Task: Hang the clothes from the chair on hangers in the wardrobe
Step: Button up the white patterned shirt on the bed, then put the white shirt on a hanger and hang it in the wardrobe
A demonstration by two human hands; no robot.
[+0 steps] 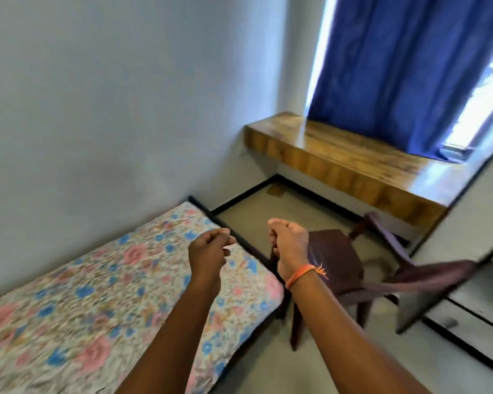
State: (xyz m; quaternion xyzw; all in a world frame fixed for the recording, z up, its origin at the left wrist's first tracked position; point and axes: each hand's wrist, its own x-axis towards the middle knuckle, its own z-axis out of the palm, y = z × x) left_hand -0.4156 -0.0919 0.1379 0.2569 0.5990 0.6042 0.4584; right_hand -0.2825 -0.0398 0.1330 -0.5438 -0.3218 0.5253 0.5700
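Seen from the head camera, the left hand (209, 248) and right hand (289, 241) are raised side by side, fingers curled and holding nothing, above a floral-covered bed (97, 294) and a dark plastic chair (336, 268). Motion blur smears the chair's right side, so whether the purplish shape (427, 275) there is a garment cannot be told. A wooden bench (339, 163) under the blue curtain (404, 72) is cut off at right.

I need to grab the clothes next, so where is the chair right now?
In the head view the chair stands right of centre, just past the right hand, between the bed and the wooden desk.
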